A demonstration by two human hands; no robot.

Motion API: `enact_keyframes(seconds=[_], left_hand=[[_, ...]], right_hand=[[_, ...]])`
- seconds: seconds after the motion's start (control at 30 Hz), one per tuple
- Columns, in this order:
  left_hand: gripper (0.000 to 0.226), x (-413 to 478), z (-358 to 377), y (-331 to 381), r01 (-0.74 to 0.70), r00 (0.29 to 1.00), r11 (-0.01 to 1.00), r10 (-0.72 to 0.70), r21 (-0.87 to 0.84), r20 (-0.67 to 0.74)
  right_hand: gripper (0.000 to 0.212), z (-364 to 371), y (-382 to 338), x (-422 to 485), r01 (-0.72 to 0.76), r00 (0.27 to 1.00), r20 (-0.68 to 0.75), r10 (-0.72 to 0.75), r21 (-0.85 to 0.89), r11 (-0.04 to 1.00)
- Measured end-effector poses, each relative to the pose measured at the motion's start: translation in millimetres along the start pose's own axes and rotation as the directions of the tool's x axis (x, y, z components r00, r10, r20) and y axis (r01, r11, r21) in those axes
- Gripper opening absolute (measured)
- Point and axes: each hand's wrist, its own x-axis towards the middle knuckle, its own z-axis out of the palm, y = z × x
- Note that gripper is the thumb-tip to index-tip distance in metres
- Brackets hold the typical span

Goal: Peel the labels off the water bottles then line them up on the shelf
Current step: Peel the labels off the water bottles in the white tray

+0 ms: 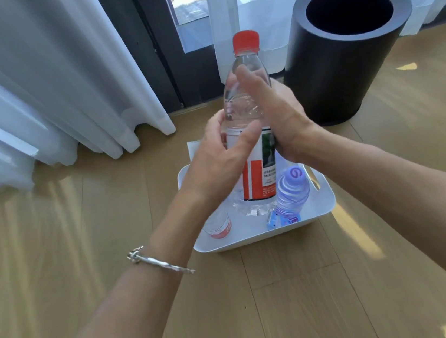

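A clear water bottle (241, 104) with a red cap and a red-and-white label (257, 178) is held upright above a white bin (326, 206). My left hand (214, 155) grips it at the label's top, thumb across the front. My right hand (274, 114) wraps the bottle's right side, fingers behind it and thumb lying up along the front. Inside the bin stand a purple-capped bottle (290, 191) and a small bottle with a pink label (218, 226).
A tall black cylindrical bin (344, 67) stands open-topped behind the white bin on the wooden floor. White curtains (50, 92) hang at the left and back, in front of a dark window frame. No shelf is in view.
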Motion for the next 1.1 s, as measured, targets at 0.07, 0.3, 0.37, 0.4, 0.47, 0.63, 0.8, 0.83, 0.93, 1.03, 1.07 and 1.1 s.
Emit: enact_keyframes(seconds=[0.07, 0.3, 0.37, 0.4, 0.47, 0.63, 0.8, 0.83, 0.93, 1.03, 1.07, 1.1], left_hand=[[0.069, 2.0, -5.0, -4.1, -0.004, 1.000, 1.000, 0.003, -0.026, -0.006], [0.054, -5.3, -15.1, -8.4, 0.006, 0.980, 0.999, -0.014, -0.043, -0.198], [0.050, -4.5, -22.5, -9.2, -0.016, 0.980, 0.996, -0.003, -0.092, -0.198], [0.052, -3.9, -27.1, -9.9, -0.031, 0.983, 0.993, 0.009, -0.116, -0.185], [0.057, -2.8, -34.3, -8.8, -0.051, 0.989, 0.985, 0.027, -0.166, -0.148], [0.051, -3.0, -46.3, -4.4, -0.078, 0.997, 0.949, 0.065, -0.307, -0.052], [0.049, -3.4, -55.5, -2.6, -0.059, 0.997, 0.955, 0.046, -0.290, -0.054], [0.050, -3.5, -56.2, -2.9, -0.055, 0.998, 0.959, 0.040, -0.278, -0.058], [0.053, -5.1, -56.6, -4.8, -0.043, 0.998, 0.966, 0.032, -0.256, -0.047], [0.056, -5.7, -56.2, -3.1, -0.038, 0.999, 0.973, 0.030, -0.230, -0.038], [0.056, -5.4, -56.8, -2.0, -0.041, 0.999, 0.974, 0.033, -0.224, -0.043], [0.055, -4.7, -58.2, -0.7, -0.045, 0.998, 0.974, 0.034, -0.221, -0.054]], right_hand=[[0.054, 7.2, -1.2, -1.8, 0.008, 1.000, 0.000, -0.008, -0.015, 1.000], [0.099, 24.1, -6.9, -2.7, 0.009, 0.976, 0.218, 0.008, -0.077, 0.997], [0.101, 24.2, -9.0, -1.4, 0.053, 0.962, 0.272, -0.017, -0.127, 0.990], [0.101, 23.4, -9.1, -0.9, 0.090, 0.960, 0.277, -0.040, -0.171, 0.981], [0.100, 20.0, -9.1, -0.2, 0.130, 0.962, 0.266, -0.054, -0.276, 0.952], [0.088, 4.5, -3.6, -2.7, 0.179, 0.919, 0.392, 0.030, -0.484, 0.856], [0.027, -4.8, -13.7, -5.4, 0.204, 0.897, 0.439, 0.039, -0.492, 0.846], [0.020, -5.4, -17.4, -5.3, 0.205, 0.891, 0.451, 0.045, -0.488, 0.849], [0.012, -4.6, -20.6, -4.0, 0.209, 0.879, 0.471, 0.069, -0.511, 0.834], [0.019, -5.2, -20.6, -4.8, 0.192, 0.887, 0.454, 0.085, -0.529, 0.827], [0.020, -5.8, -20.9, -4.9, 0.191, 0.886, 0.454, 0.094, -0.541, 0.819], [0.020, -6.4, -21.4, -5.2, 0.190, 0.883, 0.457, 0.109, -0.558, 0.807]])
